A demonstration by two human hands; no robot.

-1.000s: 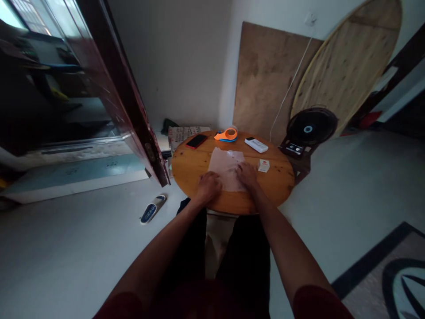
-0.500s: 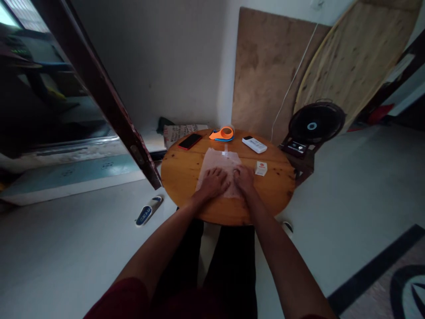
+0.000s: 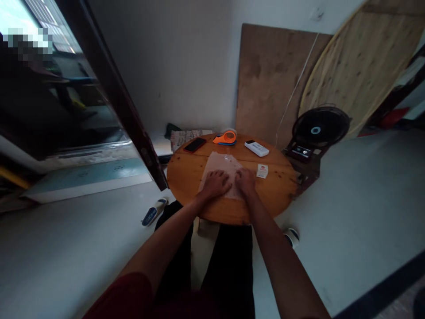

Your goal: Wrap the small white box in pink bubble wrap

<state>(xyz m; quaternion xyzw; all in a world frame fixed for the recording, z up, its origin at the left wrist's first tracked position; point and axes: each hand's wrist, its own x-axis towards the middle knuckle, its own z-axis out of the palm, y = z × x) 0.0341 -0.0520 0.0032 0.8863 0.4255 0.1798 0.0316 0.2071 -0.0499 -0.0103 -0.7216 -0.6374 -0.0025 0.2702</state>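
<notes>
A pale, translucent sheet of wrap (image 3: 219,164) lies on the round wooden table (image 3: 182,173), with a clear strip of tape at its far edge. On its left part rests my left hand (image 3: 215,183), fingers spread and flat. My right hand (image 3: 245,180) is on the sheet's right edge, its fingers curled; whether it pinches the sheet is hidden. Just right of that hand stands a small white box (image 3: 262,171). Behind the sheet are an orange and blue tape dispenser (image 3: 226,138), a black phone with a red edge (image 3: 195,145) and a white device (image 3: 256,148).
A black round fan-like object (image 3: 320,128) stands on a dark stand right of the table. The wall and a leaning board (image 3: 265,79) are behind. A dark door frame (image 3: 133,119) rises at left. Slippers (image 3: 155,212) lie on the floor.
The camera view has shifted, so the table appears slightly lower and to the right. Both hands remain on the sheet, with the right fingers drawn slightly closer together.
</notes>
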